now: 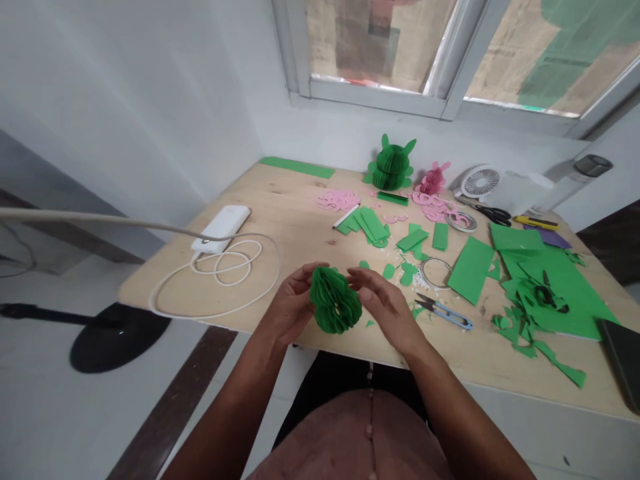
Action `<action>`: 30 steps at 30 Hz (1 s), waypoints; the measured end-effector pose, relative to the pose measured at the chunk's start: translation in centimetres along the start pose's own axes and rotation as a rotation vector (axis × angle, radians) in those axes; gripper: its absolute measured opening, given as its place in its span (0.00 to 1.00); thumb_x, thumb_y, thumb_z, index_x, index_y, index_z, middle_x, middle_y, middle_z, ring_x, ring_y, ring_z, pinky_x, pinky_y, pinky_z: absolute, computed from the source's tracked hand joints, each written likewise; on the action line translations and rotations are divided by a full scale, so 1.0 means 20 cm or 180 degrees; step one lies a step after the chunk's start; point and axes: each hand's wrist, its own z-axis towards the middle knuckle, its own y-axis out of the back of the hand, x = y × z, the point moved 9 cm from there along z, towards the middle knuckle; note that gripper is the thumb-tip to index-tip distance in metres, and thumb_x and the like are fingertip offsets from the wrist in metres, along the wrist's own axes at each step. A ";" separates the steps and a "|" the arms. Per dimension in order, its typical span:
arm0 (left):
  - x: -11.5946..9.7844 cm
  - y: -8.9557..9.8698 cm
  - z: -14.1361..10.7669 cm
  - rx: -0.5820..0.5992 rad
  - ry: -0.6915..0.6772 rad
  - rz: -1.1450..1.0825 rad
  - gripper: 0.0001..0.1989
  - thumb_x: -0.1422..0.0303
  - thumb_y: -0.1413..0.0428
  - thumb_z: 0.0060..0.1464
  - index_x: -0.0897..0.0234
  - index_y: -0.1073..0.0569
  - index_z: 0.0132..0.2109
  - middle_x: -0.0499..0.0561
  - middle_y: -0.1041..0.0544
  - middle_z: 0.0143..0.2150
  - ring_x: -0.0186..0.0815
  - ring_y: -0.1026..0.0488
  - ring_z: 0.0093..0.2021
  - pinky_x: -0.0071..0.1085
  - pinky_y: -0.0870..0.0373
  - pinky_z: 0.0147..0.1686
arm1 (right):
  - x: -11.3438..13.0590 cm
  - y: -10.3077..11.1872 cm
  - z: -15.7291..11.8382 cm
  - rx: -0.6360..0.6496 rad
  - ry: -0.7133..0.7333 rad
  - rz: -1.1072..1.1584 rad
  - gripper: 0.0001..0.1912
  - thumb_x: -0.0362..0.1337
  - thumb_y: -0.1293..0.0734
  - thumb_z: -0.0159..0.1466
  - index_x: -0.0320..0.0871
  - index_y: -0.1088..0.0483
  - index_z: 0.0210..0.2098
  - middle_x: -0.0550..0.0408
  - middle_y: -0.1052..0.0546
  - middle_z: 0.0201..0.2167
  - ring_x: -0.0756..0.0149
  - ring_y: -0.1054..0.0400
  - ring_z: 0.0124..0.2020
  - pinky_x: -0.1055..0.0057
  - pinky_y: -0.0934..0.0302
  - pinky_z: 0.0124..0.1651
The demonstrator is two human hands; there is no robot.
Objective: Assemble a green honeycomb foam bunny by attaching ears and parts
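Note:
A green pleated paper ball point(334, 305), its folds fanned out, is held up over the table's near edge. My left hand point(294, 300) grips its left side, fingers closed behind the folds and partly hidden. On the right side, my right hand point(384, 305) curls its fingers against the ball's upper edge. Blue-handled thread snips point(453, 317) lie to the right of that hand, near a roll of tape point(437, 273). Small green paper cut-outs point(407, 275) are scattered beyond the hands.
A white power bank point(221, 228) with a coiled cable point(235, 267) lies at left. Toward the back stand a green paper figure point(393, 167), a pink one point(434, 179) and a small fan point(480, 181). Black scissors point(493, 213), a yellow cutter point(536, 223) and green sheets point(471, 270) occupy the right.

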 end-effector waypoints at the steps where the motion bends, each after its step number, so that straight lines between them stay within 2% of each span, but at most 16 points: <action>1: 0.00 -0.01 0.00 0.0018 -0.0012 -0.0013 0.24 0.64 0.30 0.34 0.58 0.24 0.42 0.49 0.20 0.35 0.37 0.23 0.33 0.32 0.26 0.32 | 0.02 -0.03 -0.02 0.0072 -0.0020 0.0092 0.20 0.43 0.36 0.63 0.49 0.33 0.54 0.51 0.25 0.49 0.60 0.30 0.48 0.63 0.35 0.46; 4: -0.02 -0.03 0.00 0.0033 -0.0064 0.0011 0.22 0.66 0.30 0.34 0.59 0.23 0.41 0.49 0.20 0.34 0.36 0.23 0.32 0.31 0.26 0.32 | 0.03 -0.07 -0.05 0.0063 -0.0150 0.0028 0.25 0.39 0.31 0.58 0.50 0.34 0.54 0.51 0.26 0.51 0.60 0.30 0.46 0.64 0.35 0.44; 8: -0.05 -0.05 -0.02 -0.0122 -0.0193 0.0270 0.18 0.64 0.31 0.36 0.62 0.22 0.38 0.51 0.19 0.35 0.37 0.23 0.34 0.32 0.27 0.36 | 0.00 -0.05 -0.06 -0.0344 -0.0203 -0.0001 0.20 0.34 0.34 0.57 0.47 0.30 0.50 0.51 0.24 0.47 0.64 0.29 0.39 0.68 0.34 0.37; 11: -0.05 -0.03 -0.03 -0.0358 -0.0203 0.0523 0.15 0.62 0.33 0.41 0.64 0.22 0.37 0.52 0.19 0.36 0.39 0.23 0.36 0.34 0.28 0.39 | -0.01 -0.01 -0.06 -0.0618 -0.0206 -0.0082 0.18 0.32 0.36 0.57 0.46 0.28 0.46 0.53 0.22 0.39 0.66 0.29 0.34 0.71 0.36 0.33; 14: -0.06 -0.02 -0.07 -0.0568 -0.0349 0.0672 0.16 0.60 0.38 0.47 0.63 0.23 0.42 0.53 0.20 0.39 0.41 0.24 0.41 0.36 0.29 0.44 | 0.00 0.03 -0.07 -0.0886 -0.0152 -0.0384 0.16 0.32 0.37 0.56 0.46 0.27 0.44 0.55 0.22 0.34 0.66 0.30 0.31 0.71 0.38 0.33; 17: -0.11 -0.05 -0.16 -0.0640 -0.0904 0.0955 0.19 0.59 0.42 0.53 0.59 0.28 0.51 0.55 0.24 0.51 0.43 0.29 0.54 0.38 0.33 0.51 | 0.03 0.06 -0.08 -0.1078 0.0053 -0.0778 0.15 0.33 0.37 0.57 0.46 0.27 0.44 0.55 0.23 0.33 0.65 0.31 0.31 0.69 0.38 0.34; 19: -0.13 -0.12 -0.21 -0.0465 -0.1188 0.1380 0.27 0.62 0.40 0.51 0.56 0.34 0.58 0.54 0.33 0.61 0.45 0.37 0.61 0.39 0.37 0.57 | 0.05 0.07 -0.09 -0.1139 0.0221 -0.1052 0.16 0.33 0.37 0.58 0.46 0.28 0.45 0.53 0.23 0.34 0.64 0.31 0.32 0.67 0.37 0.37; 21: -0.10 -0.20 -0.23 -0.0203 -0.1185 0.1823 0.34 0.65 0.38 0.49 0.55 0.39 0.62 0.54 0.38 0.65 0.46 0.42 0.64 0.40 0.43 0.61 | 0.07 0.05 -0.10 -0.1118 0.0344 -0.1342 0.17 0.33 0.37 0.58 0.45 0.28 0.47 0.52 0.23 0.35 0.63 0.31 0.33 0.65 0.37 0.38; 22: -0.09 -0.22 -0.23 -0.0188 -0.1143 0.1936 0.34 0.65 0.38 0.49 0.55 0.40 0.63 0.54 0.38 0.65 0.45 0.42 0.64 0.40 0.45 0.62 | 0.08 0.05 -0.10 -0.1091 0.0394 -0.1473 0.18 0.33 0.37 0.58 0.45 0.29 0.47 0.51 0.24 0.35 0.62 0.31 0.34 0.65 0.37 0.39; 25: -0.04 -0.20 -0.19 -0.0251 -0.0772 0.1606 0.32 0.62 0.41 0.52 0.56 0.39 0.62 0.54 0.34 0.62 0.45 0.38 0.62 0.41 0.43 0.61 | 0.11 0.03 -0.12 -0.0962 0.0555 -0.1574 0.18 0.35 0.36 0.59 0.46 0.30 0.49 0.50 0.24 0.36 0.59 0.31 0.38 0.63 0.37 0.42; 27: 0.00 -0.18 -0.16 -0.0265 -0.0507 0.1024 0.29 0.59 0.42 0.53 0.58 0.36 0.61 0.54 0.30 0.59 0.45 0.34 0.59 0.41 0.39 0.59 | 0.12 0.03 -0.12 -0.0824 0.0598 -0.1351 0.17 0.38 0.35 0.61 0.47 0.31 0.50 0.50 0.25 0.39 0.59 0.32 0.41 0.62 0.37 0.44; 30: 0.04 -0.15 -0.13 -0.0317 -0.0352 0.0413 0.25 0.57 0.43 0.52 0.59 0.30 0.56 0.53 0.27 0.57 0.46 0.33 0.58 0.39 0.35 0.56 | 0.11 0.04 -0.13 -0.0745 0.0498 -0.0938 0.17 0.39 0.36 0.62 0.48 0.32 0.51 0.50 0.26 0.44 0.59 0.33 0.45 0.62 0.38 0.46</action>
